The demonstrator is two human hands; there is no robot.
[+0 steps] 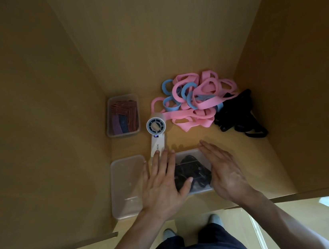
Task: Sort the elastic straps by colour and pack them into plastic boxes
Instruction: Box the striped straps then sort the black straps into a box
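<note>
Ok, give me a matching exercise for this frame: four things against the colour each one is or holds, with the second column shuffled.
Things:
A. near box between left hand and right hand
B. far left box
C. handheld fan
D. tangled pile

Colours:
1. pink and blue straps
2. white body
3. black straps inside
4. orange-striped and purple straps inside

Pairs: A-3, B-4, C-2, D-1.
</note>
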